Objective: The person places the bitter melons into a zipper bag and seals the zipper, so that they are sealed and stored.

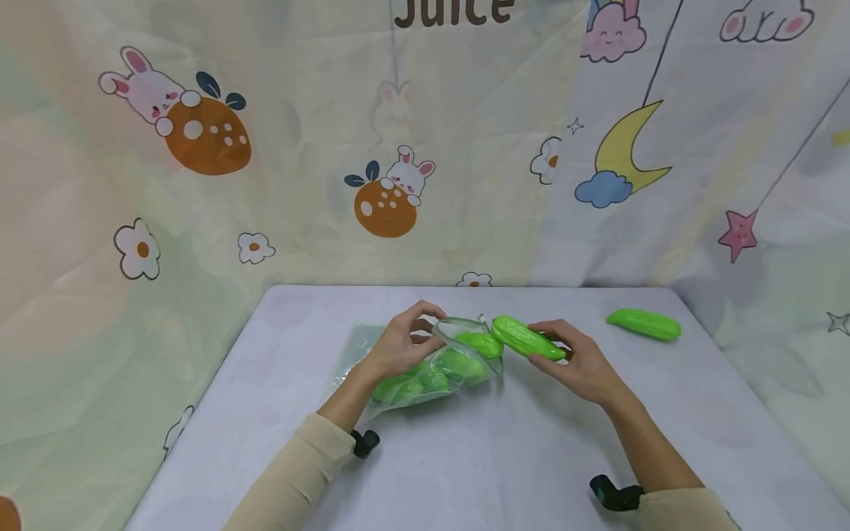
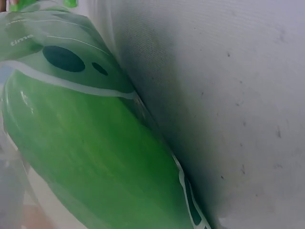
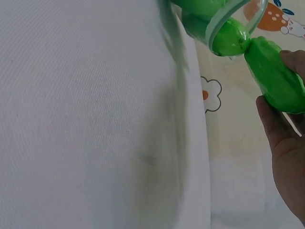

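Note:
My left hand holds the mouth of a clear plastic bag by its left side, fingers curled at the rim. Inside lie several green cucumbers, one with its end showing at the opening. Between thumb and fingers, my right hand grips another bright green cucumber, ridged and shiny. Its far end is right at the bag's mouth, close against the cucumber there. The left wrist view is mostly filled by the printed bag and green contents; the left hand is largely hidden there.
One more green cucumber lies at the back right of the white-covered table. Black wrist-camera mounts stick out by both sleeves. Behind the table's back edge hangs a printed cloth with rabbits and flowers.

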A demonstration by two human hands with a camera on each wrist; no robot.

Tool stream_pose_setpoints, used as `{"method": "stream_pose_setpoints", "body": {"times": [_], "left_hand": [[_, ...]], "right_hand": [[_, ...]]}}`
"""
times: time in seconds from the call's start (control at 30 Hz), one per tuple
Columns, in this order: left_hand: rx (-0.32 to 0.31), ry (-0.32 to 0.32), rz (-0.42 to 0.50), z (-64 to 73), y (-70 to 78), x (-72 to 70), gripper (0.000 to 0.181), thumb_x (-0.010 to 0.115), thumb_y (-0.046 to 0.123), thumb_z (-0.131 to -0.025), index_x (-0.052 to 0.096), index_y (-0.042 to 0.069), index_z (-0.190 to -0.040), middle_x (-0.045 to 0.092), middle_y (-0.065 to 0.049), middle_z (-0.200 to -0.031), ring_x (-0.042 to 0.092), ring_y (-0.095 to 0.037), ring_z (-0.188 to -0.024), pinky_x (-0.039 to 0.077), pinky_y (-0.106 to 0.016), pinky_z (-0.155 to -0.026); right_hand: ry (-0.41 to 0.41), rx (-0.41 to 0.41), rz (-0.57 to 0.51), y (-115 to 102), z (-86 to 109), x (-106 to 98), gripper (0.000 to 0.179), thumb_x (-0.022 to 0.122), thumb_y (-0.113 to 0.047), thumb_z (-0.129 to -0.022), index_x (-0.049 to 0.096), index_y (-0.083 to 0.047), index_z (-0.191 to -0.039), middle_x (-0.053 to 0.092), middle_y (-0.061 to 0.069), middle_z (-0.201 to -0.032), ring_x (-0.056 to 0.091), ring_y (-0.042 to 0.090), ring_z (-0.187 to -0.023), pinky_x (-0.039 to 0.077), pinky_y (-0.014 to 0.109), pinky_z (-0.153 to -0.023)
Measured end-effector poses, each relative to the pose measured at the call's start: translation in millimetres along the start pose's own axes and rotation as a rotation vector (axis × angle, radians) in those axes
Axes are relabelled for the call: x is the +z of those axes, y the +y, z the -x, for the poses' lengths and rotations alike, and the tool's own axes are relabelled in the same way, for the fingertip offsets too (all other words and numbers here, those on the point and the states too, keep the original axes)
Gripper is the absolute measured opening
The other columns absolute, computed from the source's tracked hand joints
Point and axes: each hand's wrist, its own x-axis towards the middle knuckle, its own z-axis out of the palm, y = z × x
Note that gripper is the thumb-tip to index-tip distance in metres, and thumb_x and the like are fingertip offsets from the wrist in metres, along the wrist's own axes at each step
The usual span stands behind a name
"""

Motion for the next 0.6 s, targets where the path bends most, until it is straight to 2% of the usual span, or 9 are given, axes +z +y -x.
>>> {"method": "stream_pose_setpoints", "body": {"times": [0.37, 0.6], "left_hand": [[-0.029, 0.024, -0.026, -0.5, 4.5, 6.5, 0.034, 0.068, -0.008, -0.094, 0.058, 0.004, -0.124, 0.06, -0.012, -0.128, 0.069, -0.029, -0.099, 0.061, -0.037, -0.087], [-0.011, 0.013, -0.008, 1.2, 6.0, 4.3, 0.033, 0.069, -0.001, -0.096, 0.06, 0.013, -0.124, 0.06, -0.006, -0.128, 0.069, -0.023, -0.097, 0.061, -0.035, -0.086]], "right_hand": [[-0.089, -0.042, -0.057, -5, -8.6, 6, 0.042, 0.079, -0.019, -0.093, 0.067, -0.019, -0.133, 0.064, 0.004, -0.129, 0.06, 0.015, -0.104, 0.057, 0.026, -0.077], [-0.114, -0.047, -0.061, -8, -10.9, 11, 0.041, 0.078, -0.018, -0.093, 0.068, -0.017, -0.133, 0.065, 0.004, -0.129, 0.06, 0.015, -0.103, 0.057, 0.029, -0.075]]}}
